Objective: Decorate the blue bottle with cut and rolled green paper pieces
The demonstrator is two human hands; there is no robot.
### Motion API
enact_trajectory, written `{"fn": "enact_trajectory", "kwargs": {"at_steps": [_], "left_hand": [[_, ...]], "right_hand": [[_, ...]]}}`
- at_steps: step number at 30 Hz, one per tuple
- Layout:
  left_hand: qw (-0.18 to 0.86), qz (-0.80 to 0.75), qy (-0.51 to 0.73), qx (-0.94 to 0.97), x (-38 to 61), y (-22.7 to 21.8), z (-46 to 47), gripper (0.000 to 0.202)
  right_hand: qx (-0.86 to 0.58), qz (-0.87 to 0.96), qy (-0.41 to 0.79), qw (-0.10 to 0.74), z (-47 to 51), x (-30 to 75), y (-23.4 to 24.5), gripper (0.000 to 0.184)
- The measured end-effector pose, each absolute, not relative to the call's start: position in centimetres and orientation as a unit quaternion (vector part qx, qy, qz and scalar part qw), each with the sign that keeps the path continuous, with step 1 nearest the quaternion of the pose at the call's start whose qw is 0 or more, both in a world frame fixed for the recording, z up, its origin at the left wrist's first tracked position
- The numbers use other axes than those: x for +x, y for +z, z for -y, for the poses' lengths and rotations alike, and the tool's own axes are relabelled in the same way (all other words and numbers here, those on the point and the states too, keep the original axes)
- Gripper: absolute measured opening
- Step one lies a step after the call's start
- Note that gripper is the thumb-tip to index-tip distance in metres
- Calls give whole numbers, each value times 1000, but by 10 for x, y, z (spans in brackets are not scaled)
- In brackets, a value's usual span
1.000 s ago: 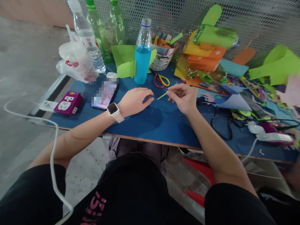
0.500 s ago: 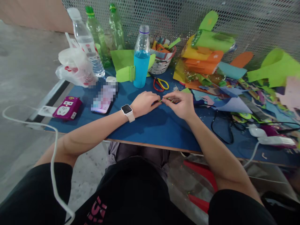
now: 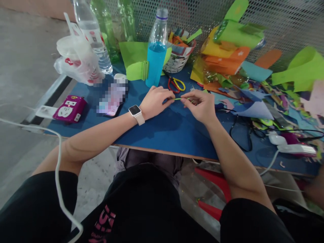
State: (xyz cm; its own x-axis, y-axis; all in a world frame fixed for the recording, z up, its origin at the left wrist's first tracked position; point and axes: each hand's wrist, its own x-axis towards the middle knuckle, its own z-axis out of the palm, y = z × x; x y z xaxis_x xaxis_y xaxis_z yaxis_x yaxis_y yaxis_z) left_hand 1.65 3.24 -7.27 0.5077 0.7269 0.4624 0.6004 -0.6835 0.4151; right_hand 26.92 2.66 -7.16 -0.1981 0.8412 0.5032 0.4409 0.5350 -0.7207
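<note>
Paper strip (image 3: pixel 178 98), thin and green, is held nearly level at the centre of the frame, over the blue tabletop (image 3: pixel 152 136); whether the surface is touched by it cannot be told. Its left end is pinched by the grip of the left hand (image 3: pixel 157 101), thumb and fingertip together on it. Its right part is clamped between thumb and fingers by the grip of the right hand (image 3: pixel 201 105). A watch (image 3: pixel 135 110) is worn on the left wrist.

Scissors (image 3: pixel 184 87) with red and yellow handles are laid just above the hands in the frame. At upper centre, a bottle of blue liquid (image 3: pixel 155 64) is stood upright near a woven basket (image 3: pixel 177 62) filled with coloured scraps. At left centre, a phone (image 3: pixel 111 101) is placed near a purple power socket (image 3: pixel 71 108). Coloured paper (image 3: pixel 253 104) is heaped at the right.
</note>
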Motion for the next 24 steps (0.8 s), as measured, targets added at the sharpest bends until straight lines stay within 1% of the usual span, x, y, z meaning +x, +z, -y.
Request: {"fn": "enact_trajectory", "kwargs": {"at_steps": [6,11,16,24], "left_hand": [[115,-380,331,856,16,-72,-30,25],[130,-378,338,852,18,-74,-29,26],[137,-380,337,851,19,-72,-28,22],[144,-385,343,845,18,-73,-28,9]], "right_hand": [[-433,750,229,445,-29,271,-73,38],[-433,752,238,437,-29,271,-72,42],[-434,752,236,435,-29,270,-71,45],[-443,749,241,429,-29,270,-71,45]]}}
